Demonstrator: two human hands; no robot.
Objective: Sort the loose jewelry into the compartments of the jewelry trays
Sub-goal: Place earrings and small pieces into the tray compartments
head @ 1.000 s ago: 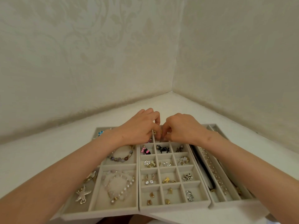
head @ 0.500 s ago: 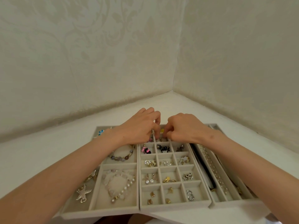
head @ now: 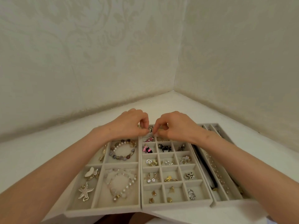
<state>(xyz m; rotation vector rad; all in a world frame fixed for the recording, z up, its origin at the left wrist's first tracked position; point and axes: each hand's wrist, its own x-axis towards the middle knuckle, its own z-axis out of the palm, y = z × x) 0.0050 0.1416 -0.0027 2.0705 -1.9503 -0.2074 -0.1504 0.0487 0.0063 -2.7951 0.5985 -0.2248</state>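
Observation:
Three grey velvet trays lie side by side. The middle tray [head: 176, 205] has many small compartments with earrings and charms. Over its far row, my left hand [head: 129, 125] and my right hand [head: 174, 126] both pinch a small round dark piece of jewelry [head: 150, 130] between fingertips. The left tray [head: 103, 209] holds a beaded bracelet [head: 123, 151], a pearl bracelet [head: 123, 183] and a starfish brooch [head: 85, 191]. The right tray [head: 226, 202] has long compartments with chains and a black cord. The far compartments are partly hidden by my hands.
The trays sit on a white surface [head: 32, 159] set in a corner between two pale patterned walls [head: 97, 54]. The surface's near edge runs just below the trays. A pink charm [head: 147, 149] and a black animal charm [head: 164, 147] lie close beneath my hands.
My hands have drawn slightly apart and lifted a little, so the small round dark piece now shows between my fingertips. The trays have not moved.

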